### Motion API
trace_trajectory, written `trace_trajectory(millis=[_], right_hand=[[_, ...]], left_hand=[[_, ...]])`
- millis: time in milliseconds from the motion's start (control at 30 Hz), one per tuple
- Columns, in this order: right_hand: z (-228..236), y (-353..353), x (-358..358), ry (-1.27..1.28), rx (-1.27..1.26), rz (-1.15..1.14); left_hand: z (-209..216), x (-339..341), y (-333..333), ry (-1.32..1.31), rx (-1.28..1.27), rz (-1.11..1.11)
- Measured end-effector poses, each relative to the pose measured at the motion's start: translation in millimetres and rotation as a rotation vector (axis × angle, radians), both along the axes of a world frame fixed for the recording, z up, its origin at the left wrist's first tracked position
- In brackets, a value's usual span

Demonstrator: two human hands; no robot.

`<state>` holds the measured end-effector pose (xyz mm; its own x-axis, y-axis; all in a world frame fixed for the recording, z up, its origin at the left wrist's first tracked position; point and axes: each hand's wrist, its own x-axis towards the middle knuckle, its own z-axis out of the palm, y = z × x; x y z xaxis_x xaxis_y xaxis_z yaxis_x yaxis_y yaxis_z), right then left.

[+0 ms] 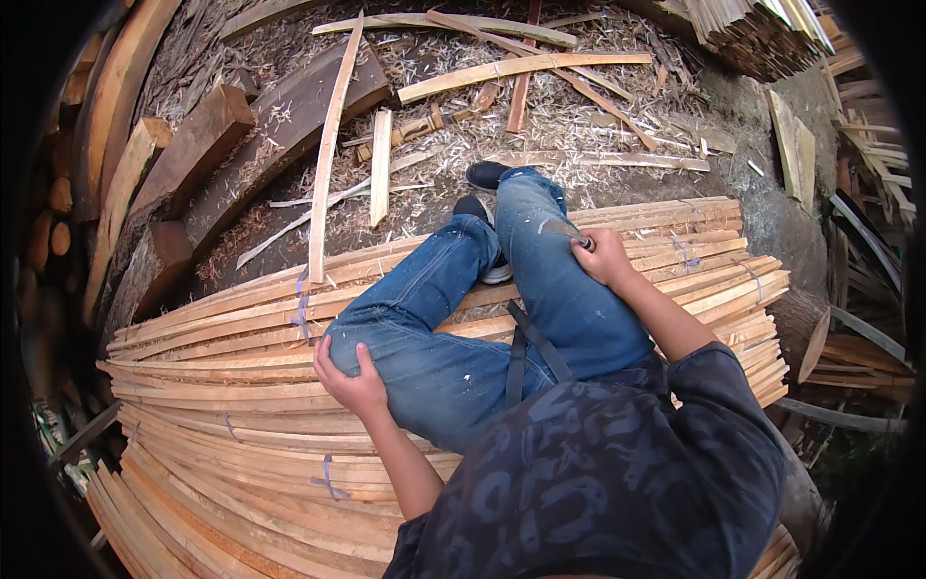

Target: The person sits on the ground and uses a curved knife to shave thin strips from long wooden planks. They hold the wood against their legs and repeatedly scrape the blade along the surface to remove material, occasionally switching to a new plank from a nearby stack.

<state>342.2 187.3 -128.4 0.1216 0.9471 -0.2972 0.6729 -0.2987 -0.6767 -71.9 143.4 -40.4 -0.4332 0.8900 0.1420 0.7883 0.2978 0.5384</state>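
Note:
My left hand [349, 378] rests on my left knee, on the blue jeans [424, 372], with its fingers apart and nothing in it. Over my right thigh, my right hand [603, 257] is closed round the handle of a knife [561, 230]. Its short flat blade points left and lies against the jeans; most of the handle is hidden in my fist. I sit on bundles of long, thin wooden strips [241, 391], tied with purple string [328, 480].
Loose strips [336, 145] and wood shavings [434, 92] cover the ground ahead. Thick dark beams [280, 125] lie at the left. A stack of strips [762, 39] stands at the far right, and a log [808, 333] lies beside the bundles. Two dark straps [526, 352] hang between my legs.

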Motion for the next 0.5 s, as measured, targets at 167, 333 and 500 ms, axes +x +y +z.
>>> trace_trajectory(millis=[167,333,500], right_hand=[[2,8,-14,0.051,0.024,0.042],[-14,24,-3,0.089,-0.070,-0.068],[-35,36,-1,0.128,-0.113,-0.012]], left_hand=[[-4,-9,5,-0.043,-0.020,-0.005],[-9,-13,9,-0.081,-0.069,0.014],[-13,-10,17,-0.084,-0.131,0.040]])
